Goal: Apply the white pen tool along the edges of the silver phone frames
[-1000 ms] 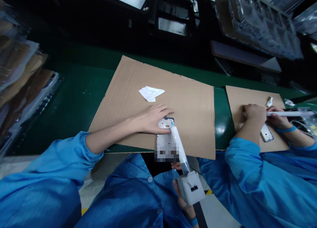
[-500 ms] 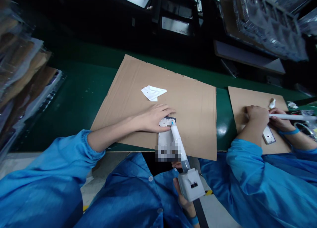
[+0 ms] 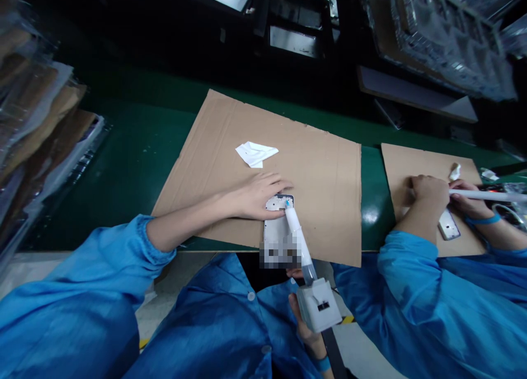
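A light grey phone housing [image 3: 272,229] with a dark rim lies near the front edge of a brown cardboard sheet [image 3: 325,176]; a pixelated patch covers its lower end. My left hand [image 3: 257,196] presses on its upper left, thumb across it and fingers curled around the far edge. Over the upper right of the housing is the blue tip of a white dispensing syringe [image 3: 300,239], slanting down toward me. A white block sits at the syringe's rear end. My right hand [image 3: 302,321] is wrapped around the syringe from behind, largely hidden by that block.
A folded white wipe [image 3: 256,154] rests on the cardboard beyond my left hand. At right, a co-worker's hands [image 3: 430,192] hold a similar white tube over another phone housing [image 3: 448,225]. Stacked trays and sheets [image 3: 53,110] stand at left, with clear plastic trays [image 3: 448,44] at back right.
The whole view has shifted very slightly. Both hands, the phone housing and the syringe keep practically the same positions relative to each other.
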`<action>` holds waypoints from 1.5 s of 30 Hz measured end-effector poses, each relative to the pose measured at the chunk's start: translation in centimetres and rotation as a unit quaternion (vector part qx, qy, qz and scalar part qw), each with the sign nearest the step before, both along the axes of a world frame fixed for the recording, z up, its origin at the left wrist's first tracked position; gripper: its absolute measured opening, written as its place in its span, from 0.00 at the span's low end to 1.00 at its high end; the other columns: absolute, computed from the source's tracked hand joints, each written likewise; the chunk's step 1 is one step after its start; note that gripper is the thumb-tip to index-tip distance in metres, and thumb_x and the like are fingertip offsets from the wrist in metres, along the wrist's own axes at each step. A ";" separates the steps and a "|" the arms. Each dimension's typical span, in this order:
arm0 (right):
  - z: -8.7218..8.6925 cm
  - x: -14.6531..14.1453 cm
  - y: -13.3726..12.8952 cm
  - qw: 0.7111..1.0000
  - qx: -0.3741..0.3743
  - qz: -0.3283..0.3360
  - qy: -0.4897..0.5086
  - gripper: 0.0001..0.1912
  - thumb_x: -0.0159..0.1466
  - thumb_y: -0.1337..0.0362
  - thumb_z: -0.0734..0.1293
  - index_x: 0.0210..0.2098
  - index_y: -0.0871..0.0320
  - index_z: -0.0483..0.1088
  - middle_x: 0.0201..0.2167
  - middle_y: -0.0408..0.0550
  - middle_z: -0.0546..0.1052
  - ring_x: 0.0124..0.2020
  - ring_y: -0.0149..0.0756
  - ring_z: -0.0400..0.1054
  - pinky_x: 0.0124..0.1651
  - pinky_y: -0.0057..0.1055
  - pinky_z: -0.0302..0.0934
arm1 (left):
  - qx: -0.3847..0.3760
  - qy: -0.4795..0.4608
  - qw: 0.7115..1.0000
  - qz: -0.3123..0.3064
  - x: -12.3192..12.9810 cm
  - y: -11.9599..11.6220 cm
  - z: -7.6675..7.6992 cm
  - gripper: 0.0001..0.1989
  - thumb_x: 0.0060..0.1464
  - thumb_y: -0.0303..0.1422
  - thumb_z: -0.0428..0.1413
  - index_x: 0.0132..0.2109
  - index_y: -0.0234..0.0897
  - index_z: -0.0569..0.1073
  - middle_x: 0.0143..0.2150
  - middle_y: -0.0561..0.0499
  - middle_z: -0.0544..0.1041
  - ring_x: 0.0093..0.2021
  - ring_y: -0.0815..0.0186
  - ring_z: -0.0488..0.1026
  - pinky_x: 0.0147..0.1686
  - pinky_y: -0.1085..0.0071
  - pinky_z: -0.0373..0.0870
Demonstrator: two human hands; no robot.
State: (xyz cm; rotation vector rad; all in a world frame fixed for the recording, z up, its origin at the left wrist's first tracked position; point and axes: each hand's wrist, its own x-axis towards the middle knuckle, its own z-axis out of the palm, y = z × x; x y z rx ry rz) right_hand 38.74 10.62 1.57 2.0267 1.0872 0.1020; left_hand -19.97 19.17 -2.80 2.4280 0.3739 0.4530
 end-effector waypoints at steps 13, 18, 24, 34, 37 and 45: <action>0.6 -1.5 0.0 1.000 0.012 -0.015 -0.001 0.29 0.80 0.71 0.51 0.67 0.73 0.78 0.60 0.78 0.78 0.60 0.52 0.78 0.54 0.40 0.68 | -0.005 -0.002 1.000 -0.001 0.1 0.0 0.1 0.32 0.71 0.52 0.58 0.72 0.38 0.73 0.65 0.36 0.78 0.63 0.45 0.75 0.69 0.51 0.68; 0.8 -1.5 0.0 1.000 0.001 -0.009 0.001 0.29 0.81 0.71 0.52 0.67 0.72 0.78 0.61 0.77 0.78 0.60 0.51 0.77 0.53 0.38 0.67 | -0.007 0.002 1.000 -0.004 0.0 0.0 0.2 0.32 0.72 0.52 0.57 0.72 0.37 0.72 0.64 0.36 0.78 0.63 0.45 0.75 0.69 0.51 0.68; 0.7 -1.3 0.1 1.000 -0.003 -0.012 -0.001 0.30 0.80 0.72 0.51 0.68 0.73 0.78 0.61 0.77 0.78 0.61 0.51 0.77 0.52 0.39 0.66 | 0.000 0.005 1.000 -0.005 0.0 0.0 0.3 0.31 0.72 0.51 0.57 0.72 0.37 0.72 0.65 0.36 0.78 0.64 0.46 0.75 0.70 0.52 0.68; 0.6 -1.2 0.0 1.000 0.003 -0.010 -0.004 0.30 0.80 0.71 0.51 0.67 0.73 0.78 0.61 0.76 0.78 0.59 0.51 0.77 0.51 0.38 0.65 | -0.005 0.006 1.000 -0.005 0.1 0.0 0.0 0.32 0.72 0.51 0.58 0.73 0.38 0.73 0.65 0.36 0.78 0.64 0.45 0.75 0.69 0.51 0.68; 0.6 -1.4 0.0 1.000 0.006 -0.012 0.000 0.29 0.81 0.70 0.51 0.67 0.74 0.78 0.60 0.77 0.78 0.60 0.52 0.77 0.51 0.39 0.65 | -0.006 0.006 1.000 -0.008 0.1 0.1 -0.1 0.32 0.71 0.52 0.59 0.73 0.40 0.73 0.65 0.37 0.78 0.64 0.45 0.75 0.68 0.50 0.68; 0.3 -0.7 0.1 1.000 0.014 -0.014 0.014 0.28 0.80 0.71 0.53 0.65 0.74 0.78 0.60 0.75 0.79 0.60 0.53 0.77 0.51 0.39 0.64 | -0.006 0.007 1.000 -0.011 -0.1 0.0 0.3 0.31 0.72 0.51 0.59 0.71 0.37 0.74 0.65 0.36 0.78 0.64 0.45 0.75 0.68 0.50 0.68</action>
